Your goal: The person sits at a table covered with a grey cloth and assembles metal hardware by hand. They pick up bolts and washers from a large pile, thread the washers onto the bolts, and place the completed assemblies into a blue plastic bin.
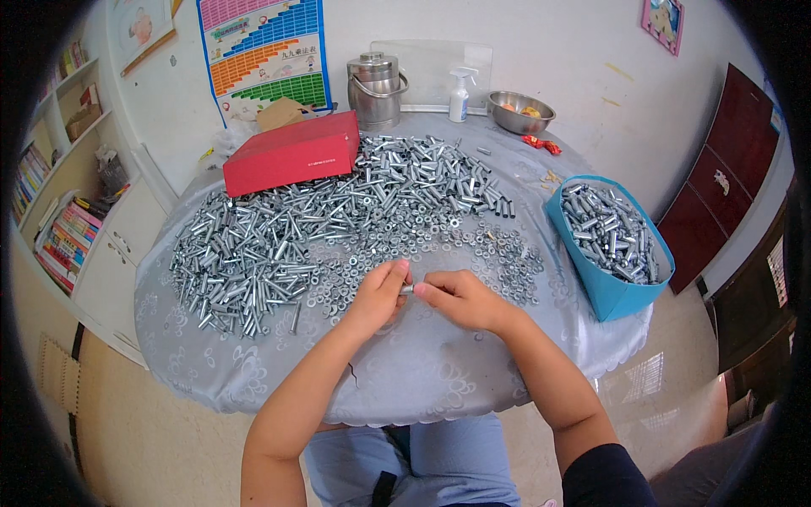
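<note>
Close to the front middle of the table, my left hand point(378, 294) and my right hand point(463, 299) meet with fingers closed on a small silver expansion bolt point(408, 289). Only a short stretch of it shows between the fingertips; the rest is covered. Just beyond the hands lie loose washers and nuts point(507, 266). Long bolts point(245, 283) are piled to the left, and metal sleeves point(431, 173) are heaped toward the back.
A teal fabric bin point(604, 296) full of assembled anchor bolts point(610, 232) stands at the right. A red box point(291, 156) rests on the pile's back left. Along the wall are a steel pot point(376, 93), a spray bottle point(459, 97) and a metal bowl point(507, 118).
</note>
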`<state>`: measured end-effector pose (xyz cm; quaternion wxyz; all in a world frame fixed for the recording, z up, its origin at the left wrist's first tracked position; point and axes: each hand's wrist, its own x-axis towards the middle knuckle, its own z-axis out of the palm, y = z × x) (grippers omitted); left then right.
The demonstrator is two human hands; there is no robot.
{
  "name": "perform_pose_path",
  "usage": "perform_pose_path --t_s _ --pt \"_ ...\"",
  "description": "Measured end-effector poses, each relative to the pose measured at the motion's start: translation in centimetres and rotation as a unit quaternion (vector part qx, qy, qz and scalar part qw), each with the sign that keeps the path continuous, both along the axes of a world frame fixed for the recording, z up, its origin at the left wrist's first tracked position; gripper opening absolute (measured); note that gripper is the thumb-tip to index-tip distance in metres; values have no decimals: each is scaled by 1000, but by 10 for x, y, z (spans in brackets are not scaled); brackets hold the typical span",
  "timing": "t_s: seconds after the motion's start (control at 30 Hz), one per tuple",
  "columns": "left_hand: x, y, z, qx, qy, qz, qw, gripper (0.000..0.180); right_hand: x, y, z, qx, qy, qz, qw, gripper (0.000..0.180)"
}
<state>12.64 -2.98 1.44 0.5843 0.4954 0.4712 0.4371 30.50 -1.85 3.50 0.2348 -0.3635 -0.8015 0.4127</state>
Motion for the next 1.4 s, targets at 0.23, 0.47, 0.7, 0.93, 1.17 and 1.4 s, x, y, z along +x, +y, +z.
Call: perform_pose_path --t_s 0.23,0.47,0.7,0.93,1.17,1.4 --pt "-1 -1 3 5 -9 -5 1000 34 0 1 -4 15 76 1 997 36" --pt "1 -2 4 19 21 -18 999 35 4 2 -1 2 22 11 1000 27" --pt "5 -3 2 26 38 -20 999 35 6 3 0 -18 65 17 998 28" --pt "5 -4 2 31 35 -26 999 34 4 0 9 -73 5 -17 997 28" --pt "5 -5 3 39 68 -23 997 35 5 -2 13 -96 3 9 995 30" --pt "4 -5 4 29 34 -28 999 35 4 1 2 -49 27 32 998 28"
